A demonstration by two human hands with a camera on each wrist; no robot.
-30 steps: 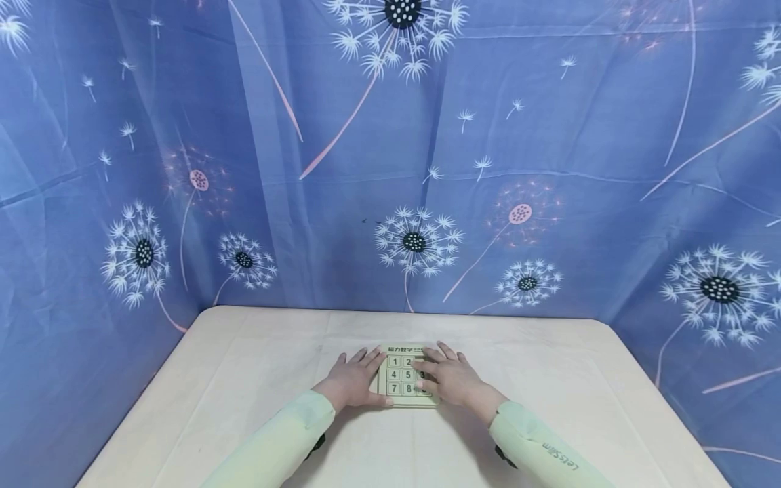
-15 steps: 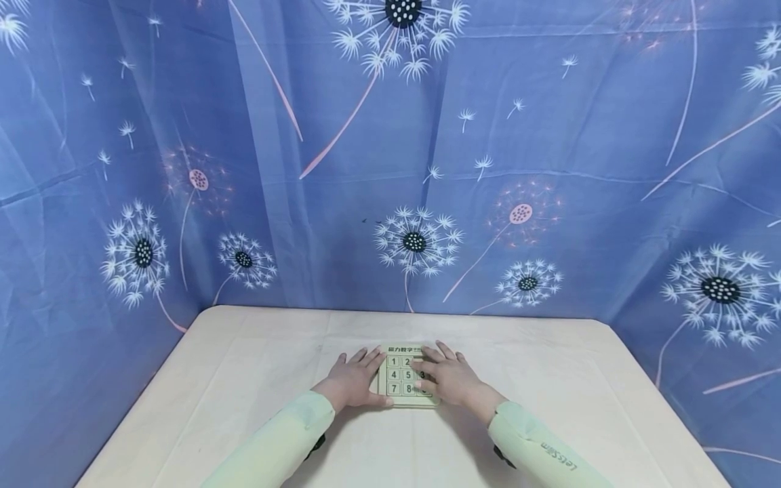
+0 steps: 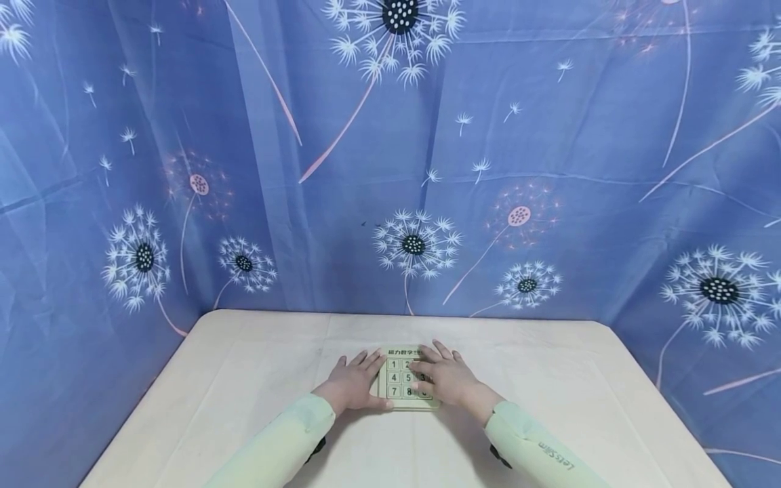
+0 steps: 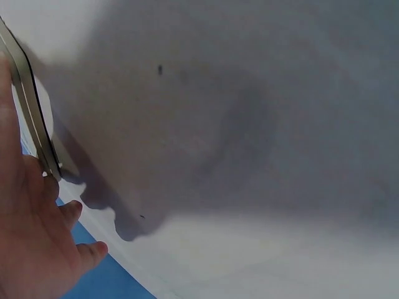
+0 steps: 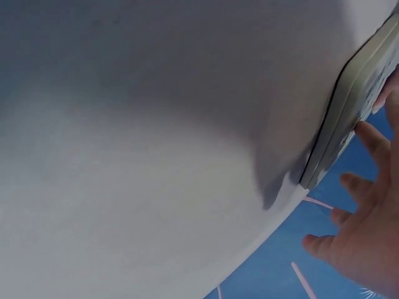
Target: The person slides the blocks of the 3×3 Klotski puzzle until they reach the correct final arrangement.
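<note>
A pale green number slide puzzle [image 3: 403,404] lies flat on the table, with black digits on square tiles and Chinese print along its far edge. My left hand [image 3: 350,383] rests against its left side, thumb at the near left corner and fingertips by the far left corner. From the right, my right hand [image 3: 453,379] reaches over the board, a fingertip on the tile marked 2 and the thumb lower down near the 8. It hides part of the right column. Both wrist views catch the puzzle's edge [image 4: 34,106] only partly, and the right fingers [image 5: 374,140] touch its face.
The puzzle sits on a cream-coloured table [image 3: 274,352] with rounded far corners. Blue curtains [image 3: 342,257] printed with dandelions hang behind it and along both sides. Pale green sleeves [image 3: 274,444] cover both forearms.
My right hand's fingertip and thumb have slid slightly left across the tiles. The left hand stays at the puzzle's left side. The head view has tilted a little.
</note>
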